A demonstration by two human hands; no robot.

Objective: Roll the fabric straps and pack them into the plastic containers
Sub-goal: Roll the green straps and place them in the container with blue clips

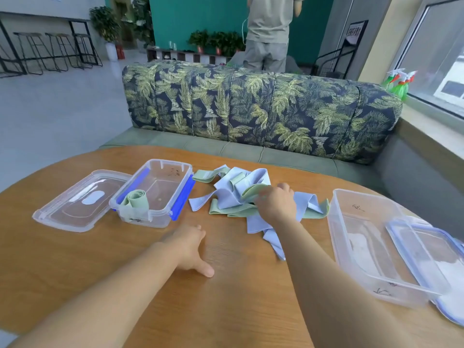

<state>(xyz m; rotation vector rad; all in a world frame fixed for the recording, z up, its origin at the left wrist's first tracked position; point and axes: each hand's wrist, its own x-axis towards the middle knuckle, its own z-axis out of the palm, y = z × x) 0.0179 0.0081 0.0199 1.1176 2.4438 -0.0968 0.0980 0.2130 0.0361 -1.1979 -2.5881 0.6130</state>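
Observation:
A loose heap of pale blue and pale green fabric straps (236, 194) lies in the middle of the round wooden table (75, 267). My right hand (275, 203) is on the heap, its fingers curled into a green strap. My left hand (192, 247) rests flat on the bare wood in front of the left plastic container (155, 192), fingers straight. That container has blue clips and holds one rolled green strap (134, 200) in its near left corner. A bigger clear container (371, 244) stands at the right with nothing rolled in it.
The left container's clear lid (80, 200) lies flat at the far left. A blue-rimmed lid (431, 257) leans across the right container. A leaf-patterned sofa (261, 106) runs behind the table; a person stands beyond it. A window sill is on the right.

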